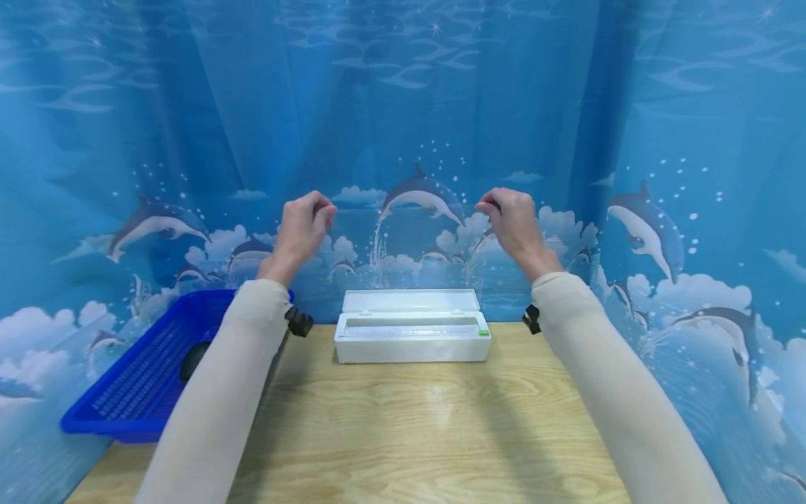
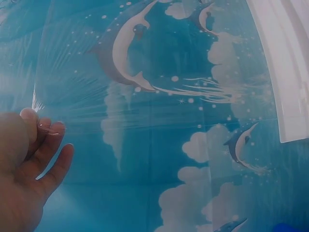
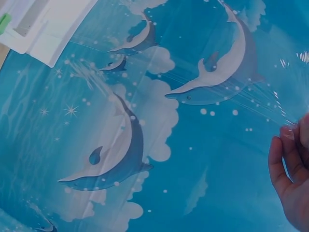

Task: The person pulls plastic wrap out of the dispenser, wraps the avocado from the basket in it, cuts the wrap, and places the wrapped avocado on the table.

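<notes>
A sheet of clear cling film (image 2: pixel 72 82) stretches between the hands, above a white cling film dispenser box (image 1: pixel 412 351) with its lid (image 1: pixel 411 301) raised. At the film's left edge, my left hand (image 1: pixel 301 227) pinches it between thumb and fingers. My right hand (image 1: pixel 515 222) pinches the opposite side, where wrinkles gather at the fingertips in the right wrist view. Both hands are raised above and beyond the box. Being see-through, the film barely shows in the head view. A green piece (image 1: pixel 483 332) sits at the box's right end.
To the left stands a blue plastic basket (image 1: pixel 94 425), partly behind the left sleeve, with a dark rounded object (image 1: pixel 192 362) in it. The box rests near the far edge of the wooden table (image 1: pixel 415 434). A dolphin-print curtain (image 1: pixel 403 105) hangs behind.
</notes>
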Demonstrator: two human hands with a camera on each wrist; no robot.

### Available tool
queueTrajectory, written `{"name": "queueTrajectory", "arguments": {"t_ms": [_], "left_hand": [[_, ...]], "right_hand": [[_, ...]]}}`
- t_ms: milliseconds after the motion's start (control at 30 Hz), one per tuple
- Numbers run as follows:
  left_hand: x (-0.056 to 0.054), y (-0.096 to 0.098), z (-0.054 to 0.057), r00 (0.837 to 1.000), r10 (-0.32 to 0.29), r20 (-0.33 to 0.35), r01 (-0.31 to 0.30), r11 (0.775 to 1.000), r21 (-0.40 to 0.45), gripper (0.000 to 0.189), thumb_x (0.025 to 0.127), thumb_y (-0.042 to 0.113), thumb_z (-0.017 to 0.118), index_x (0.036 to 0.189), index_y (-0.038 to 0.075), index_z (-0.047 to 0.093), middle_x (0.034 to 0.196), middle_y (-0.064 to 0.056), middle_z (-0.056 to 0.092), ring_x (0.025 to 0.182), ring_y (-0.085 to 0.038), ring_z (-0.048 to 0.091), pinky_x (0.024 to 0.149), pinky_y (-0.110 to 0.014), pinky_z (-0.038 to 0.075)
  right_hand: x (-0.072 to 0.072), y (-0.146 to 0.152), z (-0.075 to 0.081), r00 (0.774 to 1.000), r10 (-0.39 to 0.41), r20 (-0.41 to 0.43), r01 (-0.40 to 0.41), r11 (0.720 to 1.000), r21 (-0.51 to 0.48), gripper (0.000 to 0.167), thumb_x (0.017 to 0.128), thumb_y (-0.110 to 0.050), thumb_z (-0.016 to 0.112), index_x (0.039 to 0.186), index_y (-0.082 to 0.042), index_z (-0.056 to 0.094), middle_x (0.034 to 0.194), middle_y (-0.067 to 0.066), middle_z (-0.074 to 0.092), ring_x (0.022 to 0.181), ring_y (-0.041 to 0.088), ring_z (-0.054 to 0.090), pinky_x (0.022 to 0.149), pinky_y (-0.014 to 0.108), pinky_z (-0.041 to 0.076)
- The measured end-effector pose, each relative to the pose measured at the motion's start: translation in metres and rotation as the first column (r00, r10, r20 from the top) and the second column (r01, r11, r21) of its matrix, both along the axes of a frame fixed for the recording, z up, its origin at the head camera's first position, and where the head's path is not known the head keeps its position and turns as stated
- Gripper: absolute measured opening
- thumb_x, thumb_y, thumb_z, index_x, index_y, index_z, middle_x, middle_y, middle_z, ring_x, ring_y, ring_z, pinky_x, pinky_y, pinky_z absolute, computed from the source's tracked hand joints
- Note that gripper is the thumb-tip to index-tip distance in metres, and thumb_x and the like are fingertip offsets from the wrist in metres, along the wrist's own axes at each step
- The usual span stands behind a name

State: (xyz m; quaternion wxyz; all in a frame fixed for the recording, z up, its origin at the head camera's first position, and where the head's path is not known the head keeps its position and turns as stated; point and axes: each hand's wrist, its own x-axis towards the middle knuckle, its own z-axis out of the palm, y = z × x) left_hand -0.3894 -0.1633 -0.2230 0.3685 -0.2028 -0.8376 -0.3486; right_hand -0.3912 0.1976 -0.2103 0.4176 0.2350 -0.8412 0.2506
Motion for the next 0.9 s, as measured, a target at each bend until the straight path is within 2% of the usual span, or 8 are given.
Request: {"name": "queueTrajectory", "arguments": {"t_ms": [167,300,500,567,700,800,900], "left_hand": [[0.008,-0.001,0.0,1.0,0.008,0.011,-0.008,1.0,0.005,0.026,0.108,0.019,0.053,0.104,-0.003,0.067,0.089,-0.02,0.07,0.079,-0.03,0.066,0.071,-0.038,0.054],[0.021,-0.003,-0.003,1.0,0.003,0.017,-0.003,1.0,-0.009,0.024,0.107,0.018,0.055,0.103,-0.002,0.068,0.088,-0.019,0.07,0.078,-0.028,0.064,0.071,-0.034,0.05],[0.045,-0.006,-0.01,0.999,-0.028,0.033,0.029,0.999,-0.031,0.023,0.107,0.019,0.056,0.106,-0.001,0.07,0.09,-0.017,0.071,0.081,-0.027,0.065,0.078,-0.038,0.054],[0.053,-0.007,-0.014,0.998,-0.034,0.051,0.036,0.999,-0.035,0.023,0.107,0.02,0.056,0.106,0.001,0.07,0.091,-0.016,0.072,0.083,-0.026,0.065,0.081,-0.04,0.056],[0.069,-0.01,-0.027,0.997,-0.05,0.05,0.054,0.996,-0.067,0.021,0.107,0.02,0.057,0.106,0.004,0.07,0.091,-0.013,0.073,0.085,-0.024,0.066,0.082,-0.041,0.056],[0.08,-0.012,-0.038,0.997,-0.057,0.056,0.062,0.994,-0.088,0.019,0.106,0.02,0.058,0.105,0.005,0.07,0.091,-0.01,0.074,0.084,-0.022,0.067,0.079,-0.039,0.056],[0.092,-0.014,-0.048,0.993,-0.06,0.1,0.069,0.993,-0.091,0.018,0.105,0.02,0.06,0.105,0.007,0.071,0.093,-0.009,0.075,0.085,-0.021,0.068,0.079,-0.039,0.058]], "right_hand": [[0.012,0.0,0.001,1.0,0.01,0.013,-0.01,1.0,0.001,0.023,0.102,-0.014,0.062,0.1,0.004,0.075,0.093,0.023,0.074,0.081,0.034,0.07,0.073,0.046,0.059],[0.029,0.004,-0.002,0.999,0.023,0.049,-0.024,1.0,0.015,0.021,0.103,-0.012,0.061,0.101,0.003,0.075,0.093,0.021,0.075,0.079,0.031,0.07,0.072,0.043,0.06],[0.058,0.014,-0.01,0.995,0.052,0.088,-0.058,0.996,0.07,0.015,0.101,-0.009,0.065,0.1,0.0,0.076,0.088,0.017,0.075,0.072,0.024,0.069,0.066,0.02,0.055],[0.068,0.018,-0.015,0.994,0.08,0.073,-0.087,0.992,0.093,0.012,0.099,-0.007,0.067,0.098,0.0,0.076,0.085,0.015,0.075,0.07,0.021,0.068,0.063,0.018,0.053],[0.088,0.022,-0.028,0.989,0.146,0.039,-0.15,0.976,0.155,0.005,0.094,-0.002,0.071,0.094,-0.002,0.077,0.082,0.01,0.075,0.067,0.017,0.068,0.062,0.024,0.058],[0.1,0.025,-0.04,0.983,0.176,0.055,-0.184,0.965,0.189,0.006,0.092,0.0,0.073,0.093,-0.004,0.077,0.081,0.007,0.074,0.068,0.013,0.067,0.062,0.026,0.058],[0.111,0.027,-0.052,0.976,0.207,0.073,-0.218,0.955,0.203,0.01,0.09,0.003,0.074,0.092,-0.007,0.076,0.081,0.003,0.073,0.069,0.008,0.063,0.062,0.023,0.056]]}}
